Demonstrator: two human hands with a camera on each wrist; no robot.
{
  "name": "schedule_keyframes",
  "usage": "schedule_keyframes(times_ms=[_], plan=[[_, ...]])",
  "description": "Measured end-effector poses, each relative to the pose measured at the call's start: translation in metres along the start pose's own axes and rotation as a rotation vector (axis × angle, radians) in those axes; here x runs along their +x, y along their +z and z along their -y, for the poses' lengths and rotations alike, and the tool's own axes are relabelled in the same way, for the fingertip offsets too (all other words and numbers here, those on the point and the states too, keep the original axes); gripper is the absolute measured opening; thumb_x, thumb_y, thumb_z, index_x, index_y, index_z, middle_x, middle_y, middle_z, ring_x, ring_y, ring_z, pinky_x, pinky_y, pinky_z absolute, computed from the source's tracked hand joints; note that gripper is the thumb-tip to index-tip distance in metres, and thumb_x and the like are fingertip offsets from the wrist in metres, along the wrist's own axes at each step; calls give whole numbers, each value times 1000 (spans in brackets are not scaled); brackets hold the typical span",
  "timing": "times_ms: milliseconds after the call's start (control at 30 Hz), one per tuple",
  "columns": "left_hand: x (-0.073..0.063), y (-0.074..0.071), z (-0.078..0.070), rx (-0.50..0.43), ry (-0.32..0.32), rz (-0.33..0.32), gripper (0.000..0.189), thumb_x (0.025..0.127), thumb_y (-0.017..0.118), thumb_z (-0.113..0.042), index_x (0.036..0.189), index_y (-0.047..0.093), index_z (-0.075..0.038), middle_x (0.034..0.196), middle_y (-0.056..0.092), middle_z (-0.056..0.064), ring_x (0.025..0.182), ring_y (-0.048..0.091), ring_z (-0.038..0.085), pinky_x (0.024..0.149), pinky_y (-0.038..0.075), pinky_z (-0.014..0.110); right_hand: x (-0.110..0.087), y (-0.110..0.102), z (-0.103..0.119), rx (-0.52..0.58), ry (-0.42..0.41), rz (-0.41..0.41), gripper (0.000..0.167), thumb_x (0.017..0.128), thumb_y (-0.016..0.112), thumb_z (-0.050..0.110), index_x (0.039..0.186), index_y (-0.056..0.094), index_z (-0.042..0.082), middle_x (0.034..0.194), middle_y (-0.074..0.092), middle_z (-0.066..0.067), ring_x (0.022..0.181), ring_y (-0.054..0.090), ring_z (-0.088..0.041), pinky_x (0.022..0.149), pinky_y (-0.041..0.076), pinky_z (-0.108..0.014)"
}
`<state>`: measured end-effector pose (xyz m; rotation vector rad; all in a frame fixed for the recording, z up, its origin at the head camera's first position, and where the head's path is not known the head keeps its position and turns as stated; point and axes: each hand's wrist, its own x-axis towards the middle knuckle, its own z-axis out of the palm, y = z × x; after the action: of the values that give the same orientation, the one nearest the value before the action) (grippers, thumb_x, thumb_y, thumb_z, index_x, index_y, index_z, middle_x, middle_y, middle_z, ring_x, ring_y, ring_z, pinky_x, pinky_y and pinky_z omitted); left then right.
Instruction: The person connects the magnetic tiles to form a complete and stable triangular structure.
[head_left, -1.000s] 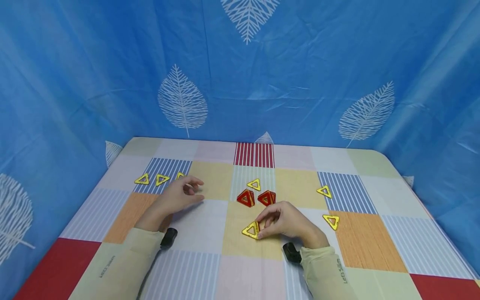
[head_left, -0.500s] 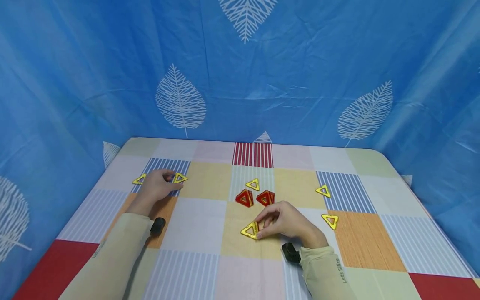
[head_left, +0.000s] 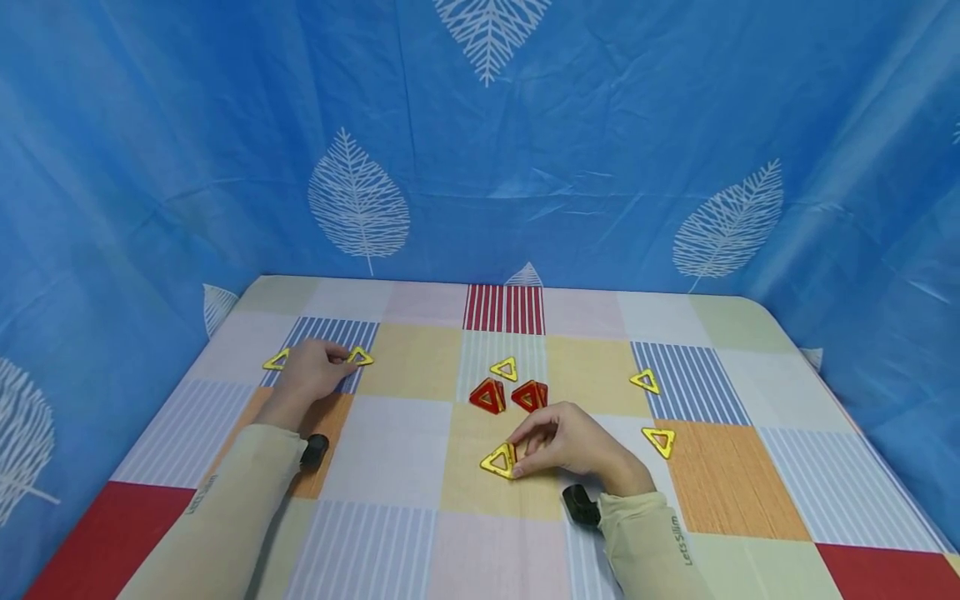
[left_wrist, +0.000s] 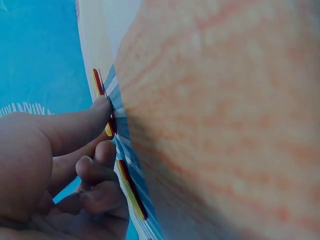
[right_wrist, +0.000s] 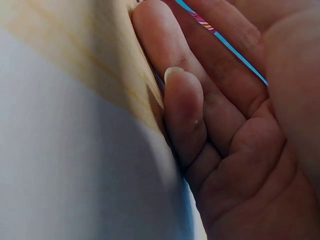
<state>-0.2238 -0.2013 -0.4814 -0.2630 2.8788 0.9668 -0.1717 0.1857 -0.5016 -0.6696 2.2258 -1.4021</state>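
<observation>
Dial: we set its centre on the red pair, with 12 o'clock toward the blue curtain (head_left: 480, 183).
Far-left triangle (head_left: 273, 361): yellow, on the table (head_left: 405, 450) between 9 and 10 o'clock, partly covered by the left hand.
Left hand (head_left: 309, 368): narrow pinch, thumb and finger holding the left-held triangle (head_left: 367, 355), yellow, near 10 o'clock.
Red pair (head_left: 487, 396): two pieces just beside each other at the centre; we cannot tell whether each is a solid or a stack.
Front triangle (head_left: 491, 458): yellow, at 6 o'clock, its right edge in the grip below.
Back triangle (head_left: 514, 371): yellow, flat at 12 o'clock, near the pair.
Right hand (head_left: 577, 442): narrow pinch on the front triangle; the wrist view does not show the contact.
Upper-right triangle (head_left: 643, 386): yellow, flat near 3 o'clock, unheld.
Lower-right triangle (head_left: 658, 432): yellow, flat near 4 o'clock, unheld.
Progress: we judge the work partway; the pair looks placed, two triangles are in hand, four remain unheld.
Count: red pieces, two; yellow triangles, six visible; the left hand may hide another.
</observation>
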Motion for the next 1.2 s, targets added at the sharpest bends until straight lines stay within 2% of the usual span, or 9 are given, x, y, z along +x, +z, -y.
schedule_keyframes(times_ms=[133, 233, 467, 600, 767, 933, 1100, 1200], plan=[[-1, 0, 0, -11, 2, 25, 34, 99, 66, -16, 125, 63, 6, 118, 62, 23, 102, 57, 33, 85, 49, 44, 1, 0, -1, -8, 3, -3, 27, 73, 92, 14, 97, 79, 11, 82, 72, -4, 70, 66, -21, 62, 53, -27], [-1, 0, -3, -22, 5, 51, 34, 99, 64, -16, 127, 61, 4, 122, 60, 23, 106, 57, 34, 89, 48, 47, 1, 0, -1, -13, 3, -3, 28, 73, 92, 14, 97, 79, 11, 82, 72, -4, 70, 66, -21, 62, 53, -27], [-5, 4, -12, -68, 17, 74, 38, 95, 72, -25, 125, 65, -3, 118, 65, 18, 99, 61, 30, 79, 53, 38, 0, 0, -1, -2, 5, -5, 28, 72, 93, 15, 97, 79, 11, 82, 72, -4, 69, 66, -21, 62, 53, -27], [-8, 8, -16, -143, 44, 91, 36, 93, 75, -25, 124, 69, -7, 116, 66, 15, 100, 61, 29, 77, 53, 36, 0, 0, -1, 8, 10, -8, 28, 71, 93, 15, 96, 79, 12, 81, 72, -4, 69, 66, -20, 62, 53, -27], [-10, 13, -18, -228, 69, 110, 35, 92, 75, -26, 123, 69, -10, 112, 69, 12, 93, 62, 25, 70, 51, 31, 0, 0, -1, 4, 13, -10, 28, 71, 93, 15, 96, 79, 12, 81, 72, -3, 70, 66, -20, 62, 52, -26], [-11, 18, -19, -288, 78, 138, 37, 90, 78, -27, 121, 68, -12, 110, 72, 8, 94, 64, 24, 71, 51, 31, 0, 1, -1, -7, 8, -8, 28, 71, 93, 13, 96, 79, 11, 81, 72, -4, 70, 66, -21, 62, 53, -27], [-16, 22, -24, -338, 127, 191, 34, 89, 79, -28, 119, 69, -14, 102, 74, 2, 88, 63, 23, 70, 50, 35, 0, 2, -2, -6, 3, -7, 28, 72, 93, 12, 96, 79, 10, 82, 72, -5, 69, 66, -21, 62, 52, -26], [-21, 26, -30, -360, 192, 224, 32, 91, 77, -26, 119, 69, -12, 98, 73, 1, 84, 63, 24, 69, 51, 37, 0, 1, -2, -2, 3, -8, 28, 72, 93, 13, 96, 79, 11, 82, 72, -4, 69, 66, -21, 62, 52, -27]])
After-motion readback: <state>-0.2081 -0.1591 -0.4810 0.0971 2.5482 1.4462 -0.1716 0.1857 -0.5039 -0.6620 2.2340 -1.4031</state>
